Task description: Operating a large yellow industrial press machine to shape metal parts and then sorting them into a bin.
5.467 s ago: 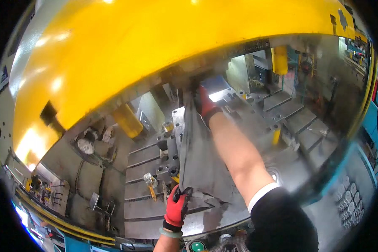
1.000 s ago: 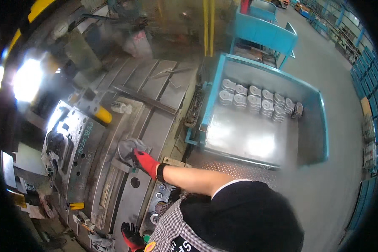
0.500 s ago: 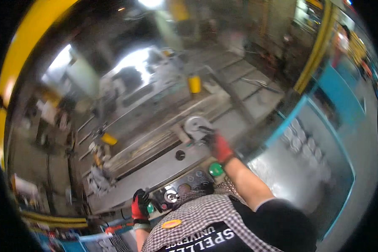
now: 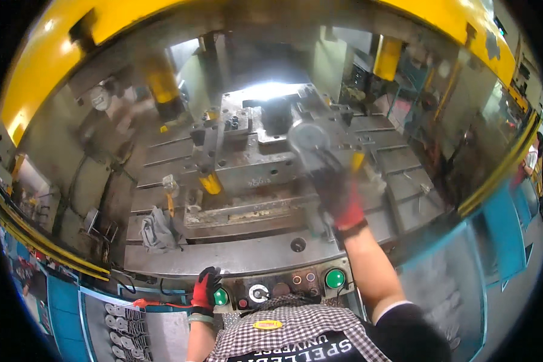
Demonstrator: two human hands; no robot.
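Observation:
My right hand (image 4: 338, 193), in a black and red glove, reaches out over the press bed, its fingers closed on a flat grey metal part with a round head (image 4: 311, 137). Motion blurs both the part and the fingers. The part is above the right side of the steel die (image 4: 256, 160); whether it touches the die I cannot tell. My left hand (image 4: 206, 288), gloved alike, rests beside the left green button (image 4: 221, 296) of the control panel (image 4: 229, 282). Its fingers are loosely bent, and I see nothing in them.
Yellow posts (image 4: 210, 183) stand around the die. A grey rag (image 4: 158, 230) lies on the bed's left side. Another green button (image 4: 335, 278) is at the panel's right end. Several similar metal parts lie in the left bin (image 4: 119, 332); a blue-edged bin (image 4: 485, 289) stands at right.
My right hand has carried the metal part from the bed's front edge forward over the die. The view has turned and levelled. My left hand stays beside the left green button.

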